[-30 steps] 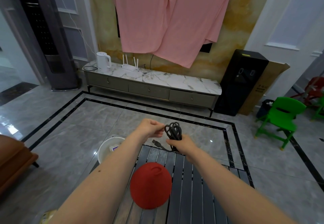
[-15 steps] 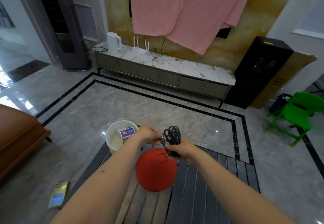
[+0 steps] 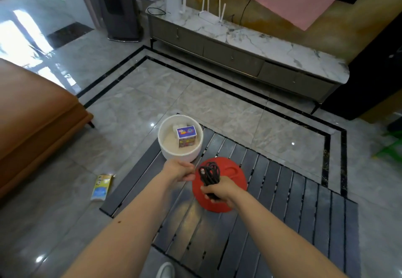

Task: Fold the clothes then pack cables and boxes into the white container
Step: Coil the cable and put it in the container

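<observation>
Coiled black cable point(image 3: 210, 174), gripped at its lower end by the fingers of the right hand point(image 3: 218, 190) and held above a red lid point(image 3: 232, 182) lying on the dark slatted bench point(image 3: 282, 201). The left hand point(image 3: 179, 170) is just beside the coil, its fingers curled; whether they pinch the cable end cannot be told. A white container point(image 3: 180, 140) stands at the bench's far left corner, holding a small box point(image 3: 186, 135) with a colourful printed label, its writing too small to read, and a white object behind it. A yellow-and-blue packet point(image 3: 102, 187) lies on the grey tiled floor point(image 3: 139, 95), print illegible. Farther off: a brown sofa point(image 3: 32, 112), and a marble-topped cabinet point(image 3: 250, 47) carrying a white kettle point(image 3: 175, 1) and a router point(image 3: 210, 16).
</observation>
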`<state>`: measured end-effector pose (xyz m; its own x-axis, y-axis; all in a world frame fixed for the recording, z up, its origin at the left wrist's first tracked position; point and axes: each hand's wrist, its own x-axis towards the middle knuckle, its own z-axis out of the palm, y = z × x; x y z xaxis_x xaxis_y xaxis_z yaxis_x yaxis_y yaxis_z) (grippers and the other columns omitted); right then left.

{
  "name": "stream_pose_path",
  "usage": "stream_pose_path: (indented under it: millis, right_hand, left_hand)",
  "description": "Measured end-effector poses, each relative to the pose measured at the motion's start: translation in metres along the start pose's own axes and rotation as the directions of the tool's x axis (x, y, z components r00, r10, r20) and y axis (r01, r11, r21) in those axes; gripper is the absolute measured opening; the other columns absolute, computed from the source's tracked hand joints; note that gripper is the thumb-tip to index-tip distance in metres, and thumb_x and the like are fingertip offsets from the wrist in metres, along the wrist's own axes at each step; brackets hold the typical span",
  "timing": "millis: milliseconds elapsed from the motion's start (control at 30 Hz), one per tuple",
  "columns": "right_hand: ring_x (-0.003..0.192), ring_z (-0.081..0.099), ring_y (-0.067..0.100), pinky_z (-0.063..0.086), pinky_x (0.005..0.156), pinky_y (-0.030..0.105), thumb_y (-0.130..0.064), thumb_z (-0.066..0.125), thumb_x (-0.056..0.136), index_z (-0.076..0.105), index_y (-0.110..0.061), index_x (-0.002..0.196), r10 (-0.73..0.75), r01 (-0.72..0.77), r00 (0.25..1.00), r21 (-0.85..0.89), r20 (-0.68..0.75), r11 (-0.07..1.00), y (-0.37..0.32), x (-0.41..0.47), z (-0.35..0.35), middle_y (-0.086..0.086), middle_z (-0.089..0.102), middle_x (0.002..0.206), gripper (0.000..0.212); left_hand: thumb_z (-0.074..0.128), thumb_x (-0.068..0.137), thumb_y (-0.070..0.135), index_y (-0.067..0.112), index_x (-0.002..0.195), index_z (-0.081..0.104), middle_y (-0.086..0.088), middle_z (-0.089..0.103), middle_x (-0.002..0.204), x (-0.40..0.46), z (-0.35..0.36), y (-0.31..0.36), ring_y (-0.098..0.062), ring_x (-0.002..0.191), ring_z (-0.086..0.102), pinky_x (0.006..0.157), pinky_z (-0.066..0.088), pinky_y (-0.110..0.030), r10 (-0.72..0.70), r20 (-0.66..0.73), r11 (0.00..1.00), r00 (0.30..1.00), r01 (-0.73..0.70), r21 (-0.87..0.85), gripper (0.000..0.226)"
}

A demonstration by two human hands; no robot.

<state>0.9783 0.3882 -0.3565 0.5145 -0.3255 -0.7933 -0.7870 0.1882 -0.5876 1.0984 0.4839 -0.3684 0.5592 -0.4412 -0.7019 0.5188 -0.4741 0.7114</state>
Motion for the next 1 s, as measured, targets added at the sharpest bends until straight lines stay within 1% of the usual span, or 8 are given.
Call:
stream_pose_path:
  millis: [167,233,300,367,533,667,833,1000]
  right_hand:
    - [0.045,0.056,0.004,0.041,0.043,0.014,-0.003,0.061,0.086,0.055,-0.014,0.074,0.034,-0.034,0.999,0.054,-0.009,0.998,0.020,0.050,0.034,0.002,0.056,0.064,0.018]
    - [0.049,0.059,0.005,0.043,0.044,0.015,-0.003,0.062,0.086,0.056,-0.012,0.078,0.043,-0.042,0.999,0.072,-0.019,0.997,0.029,0.074,0.048,0.003,0.058,0.067,0.014]
    - [0.054,0.058,0.009,0.044,0.045,0.016,-0.004,0.064,0.086,0.055,-0.012,0.075,0.024,-0.020,0.999,0.088,-0.048,0.996,0.035,0.097,0.059,0.004,0.059,0.068,0.016]
    - [0.054,0.056,0.011,0.044,0.045,0.017,-0.005,0.066,0.084,0.055,-0.014,0.072,-0.015,0.023,0.996,0.089,-0.090,0.996,0.042,0.121,0.069,0.004,0.058,0.066,0.019]
    - [0.052,0.054,0.010,0.044,0.045,0.017,-0.005,0.064,0.085,0.056,-0.016,0.072,-0.074,0.080,0.991,0.053,-0.107,0.995,0.059,0.167,0.080,0.002,0.058,0.065,0.019]
    - [0.053,0.054,0.008,0.043,0.044,0.014,-0.005,0.063,0.086,0.057,-0.017,0.073,-0.088,0.094,0.991,0.052,-0.103,0.994,0.067,0.188,0.081,0.000,0.058,0.065,0.018]
    - [0.055,0.055,0.009,0.043,0.044,0.013,-0.005,0.065,0.084,0.057,-0.018,0.071,-0.103,0.109,0.988,0.046,-0.114,0.993,0.070,0.194,0.077,0.003,0.060,0.069,0.021]
    - [0.068,0.060,0.019,0.047,0.060,0.030,-0.003,0.072,0.077,0.059,-0.020,0.066,-0.148,0.155,0.973,0.026,-0.177,0.988,0.051,0.170,0.068,0.008,0.064,0.076,0.023]
  left_hand:
    - [0.063,0.086,-0.005,0.005,0.078,0.059,-0.010,0.053,0.064,0.053,-0.045,-0.064,-0.018,0.053,0.049,0.047,0.045,-0.023,-0.074,-0.216,0.983,0.974,0.108,0.151,0.013]
    - [0.065,0.084,-0.003,0.005,0.083,0.062,-0.012,0.060,0.074,0.076,-0.056,-0.092,-0.022,0.064,0.057,0.062,0.052,-0.029,-0.101,-0.232,0.971,0.967,0.146,0.188,0.009]
    - [0.068,0.082,0.001,0.003,0.095,0.066,-0.016,0.067,0.095,0.098,-0.064,-0.114,-0.029,0.090,0.064,0.089,0.053,-0.037,-0.051,-0.268,0.952,0.962,0.128,0.278,0.013]
    - [0.067,0.083,0.005,0.005,0.104,0.067,-0.013,0.069,0.107,0.119,-0.068,-0.131,-0.028,0.103,0.064,0.098,0.049,-0.039,0.038,-0.293,0.906,0.955,0.091,0.413,0.020]
    - [0.064,0.086,0.018,0.018,0.102,0.065,-0.001,0.060,0.107,0.162,-0.060,-0.150,-0.021,0.094,0.063,0.083,0.053,-0.036,0.309,-0.277,0.678,0.910,-0.007,0.735,0.016]
    - [0.056,0.091,0.018,0.014,0.100,0.063,-0.004,0.054,0.107,0.183,-0.047,-0.158,-0.026,0.090,0.062,0.079,0.052,-0.037,0.422,-0.261,0.583,0.868,-0.039,0.812,0.012]
    - [0.054,0.090,0.011,0.014,0.087,0.065,-0.004,0.056,0.099,0.192,-0.043,-0.157,-0.026,0.084,0.061,0.074,0.047,-0.035,0.471,-0.294,0.559,0.832,-0.023,0.829,0.012]
    - [0.062,0.089,0.021,0.013,0.083,0.062,-0.001,0.059,0.085,0.166,-0.046,-0.136,-0.019,0.078,0.056,0.070,0.044,-0.030,0.406,-0.265,0.762,0.875,-0.163,0.626,0.010]
